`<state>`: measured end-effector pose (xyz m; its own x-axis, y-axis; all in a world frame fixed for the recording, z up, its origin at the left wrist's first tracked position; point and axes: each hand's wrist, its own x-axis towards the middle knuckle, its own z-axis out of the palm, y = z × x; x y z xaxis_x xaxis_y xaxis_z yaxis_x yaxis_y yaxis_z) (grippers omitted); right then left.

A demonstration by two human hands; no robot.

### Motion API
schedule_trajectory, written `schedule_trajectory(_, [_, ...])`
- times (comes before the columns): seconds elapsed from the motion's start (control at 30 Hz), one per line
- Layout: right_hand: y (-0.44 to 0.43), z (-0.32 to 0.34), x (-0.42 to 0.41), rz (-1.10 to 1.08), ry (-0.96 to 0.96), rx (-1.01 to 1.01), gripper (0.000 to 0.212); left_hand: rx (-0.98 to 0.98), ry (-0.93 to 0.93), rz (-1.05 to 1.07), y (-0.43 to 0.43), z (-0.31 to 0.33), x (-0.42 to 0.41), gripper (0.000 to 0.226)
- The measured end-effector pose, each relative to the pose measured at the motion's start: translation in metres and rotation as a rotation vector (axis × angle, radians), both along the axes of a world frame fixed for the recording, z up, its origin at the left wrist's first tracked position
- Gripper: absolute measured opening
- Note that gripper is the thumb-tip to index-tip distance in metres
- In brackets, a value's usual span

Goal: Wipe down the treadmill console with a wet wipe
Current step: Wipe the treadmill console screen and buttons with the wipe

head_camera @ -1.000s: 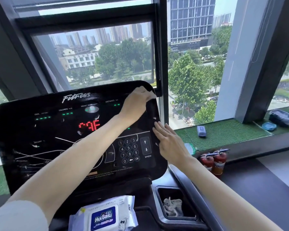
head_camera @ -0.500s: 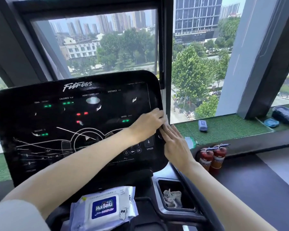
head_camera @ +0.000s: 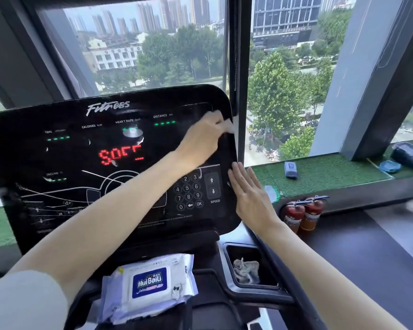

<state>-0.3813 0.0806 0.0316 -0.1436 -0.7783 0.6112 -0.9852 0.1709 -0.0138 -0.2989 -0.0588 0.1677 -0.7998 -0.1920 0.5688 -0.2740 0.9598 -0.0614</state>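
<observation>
The black treadmill console (head_camera: pixel 69 160) fills the left and middle of the head view, with a red dot display and a number keypad (head_camera: pixel 188 194). My left arm reaches across it, and my left hand (head_camera: pixel 200 139) grips a white wet wipe (head_camera: pixel 227 128) against the console's upper right edge. The wipe is blurred. My right hand (head_camera: pixel 248 194) lies flat with straight fingers against the console's right edge, beside the speed arrows.
A pack of wet wipes (head_camera: pixel 150 282) lies on the shelf below the console. A crumpled used wipe (head_camera: pixel 246 270) sits in the right cup holder. Two red fire extinguishers (head_camera: pixel 303 215) stand under the green turf sill (head_camera: pixel 324 172). A window post (head_camera: pixel 236 67) rises just behind the console.
My left hand slid the wipe down the console's right edge, then back up to the upper right. The red display now shows letters. My right hand stayed at the right edge.
</observation>
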Motion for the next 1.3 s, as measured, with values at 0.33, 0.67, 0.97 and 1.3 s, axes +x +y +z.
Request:
schedule_trajectory(0.33, [0.003,-0.002,0.003,0.026,-0.082,0.008,0.076,-0.032,-0.097,-0.047,0.01,-0.004,0.0,0.043])
schedule_trajectory(0.67, [0.022,-0.028,0.011,0.015,-0.27,-0.032,0.068,0.039,-0.206,-0.144,0.032,-0.038,0.014,0.043])
schedule_trajectory(0.97, [0.025,-0.036,0.015,0.056,-0.284,-0.004,0.073,-0.033,-0.302,-0.177,0.044,-0.062,0.014,0.037])
schedule_trajectory(1.3, [0.027,-0.043,0.015,0.004,-0.189,0.068,0.09,-0.042,-0.303,-0.211,0.04,-0.067,0.019,0.043])
